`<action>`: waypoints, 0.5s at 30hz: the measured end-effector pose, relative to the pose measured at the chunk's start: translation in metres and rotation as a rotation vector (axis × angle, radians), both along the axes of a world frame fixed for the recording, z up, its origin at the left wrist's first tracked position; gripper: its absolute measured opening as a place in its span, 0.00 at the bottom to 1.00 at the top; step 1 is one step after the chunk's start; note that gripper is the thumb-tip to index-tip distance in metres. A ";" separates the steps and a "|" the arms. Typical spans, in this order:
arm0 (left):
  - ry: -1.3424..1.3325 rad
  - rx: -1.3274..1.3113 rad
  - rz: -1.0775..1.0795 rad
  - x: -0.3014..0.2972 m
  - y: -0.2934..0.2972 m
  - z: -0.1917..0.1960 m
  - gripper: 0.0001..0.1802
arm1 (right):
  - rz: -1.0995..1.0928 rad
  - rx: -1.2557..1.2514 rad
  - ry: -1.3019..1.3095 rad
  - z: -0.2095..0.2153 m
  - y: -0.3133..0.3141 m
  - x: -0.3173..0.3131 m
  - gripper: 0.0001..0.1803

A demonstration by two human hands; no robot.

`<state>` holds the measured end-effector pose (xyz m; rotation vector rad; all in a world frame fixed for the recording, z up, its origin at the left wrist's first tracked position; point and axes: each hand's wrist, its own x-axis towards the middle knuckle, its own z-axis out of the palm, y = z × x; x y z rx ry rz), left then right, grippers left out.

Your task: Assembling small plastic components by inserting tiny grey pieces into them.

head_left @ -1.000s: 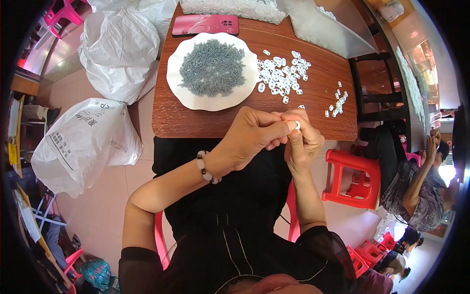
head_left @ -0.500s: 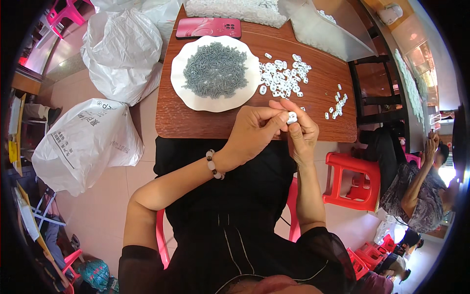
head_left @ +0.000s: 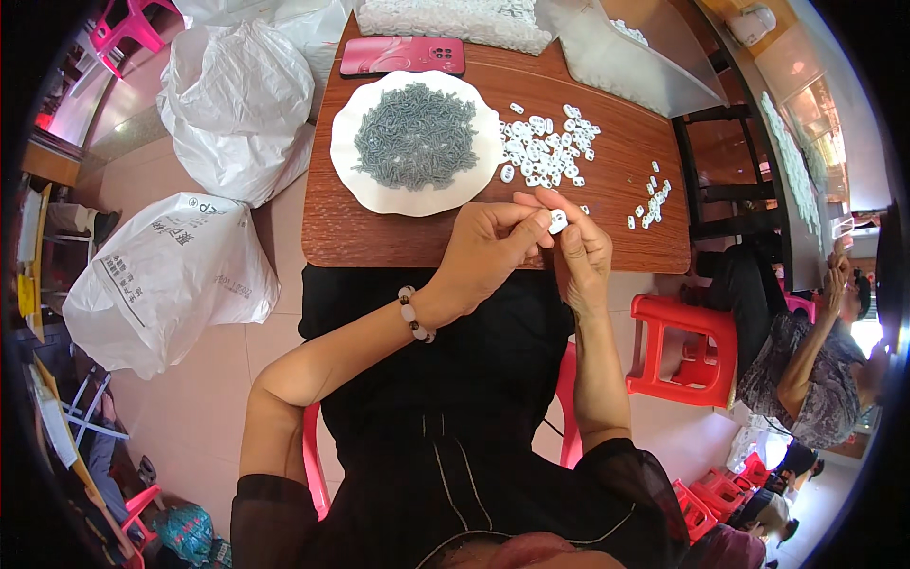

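Note:
A small white plastic piece with dark holes [head_left: 557, 222] is between my two hands, above the table's near edge. My right hand [head_left: 583, 248] holds it in the fingers, thumb just below it. My left hand [head_left: 483, 242] is closed in a pinch with thumb and fingertips against the piece's left side; whatever they may grip is hidden. Just beyond, a white wavy-edged plate [head_left: 346, 175] bears a heap of small grey rod-like pieces [head_left: 417, 137]. To its right lie many loose white plastic pieces [head_left: 545, 152], and a smaller group [head_left: 652, 204] is farther right.
A pink phone [head_left: 403, 57] lies behind the plate on the brown table [head_left: 379, 247]. White trays or bags [head_left: 635, 66] of pieces stand at the back. White sacks [head_left: 171, 284] are on the left floor, a red stool [head_left: 682, 351] and another person [head_left: 806, 370] on the right.
Both hands have shifted slightly left with the white piece between them. The piece has turned a little, and its holes show more plainly.

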<state>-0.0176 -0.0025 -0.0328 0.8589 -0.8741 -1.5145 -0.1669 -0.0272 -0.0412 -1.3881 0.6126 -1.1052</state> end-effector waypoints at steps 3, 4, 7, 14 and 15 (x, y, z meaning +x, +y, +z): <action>0.109 0.090 -0.051 0.004 0.000 0.001 0.16 | 0.012 0.031 -0.017 0.001 0.000 0.000 0.28; 0.105 0.104 -0.084 0.006 0.000 0.002 0.15 | 0.017 0.032 -0.026 0.001 0.000 0.000 0.28; 0.095 0.118 -0.109 0.006 0.000 0.001 0.14 | 0.020 0.031 -0.028 0.000 -0.001 0.000 0.28; 0.090 0.115 -0.094 0.006 0.000 0.002 0.13 | 0.010 0.017 0.005 -0.001 -0.001 0.000 0.28; 0.091 0.114 -0.094 0.006 0.000 0.001 0.13 | 0.010 0.017 0.006 0.000 -0.001 0.000 0.28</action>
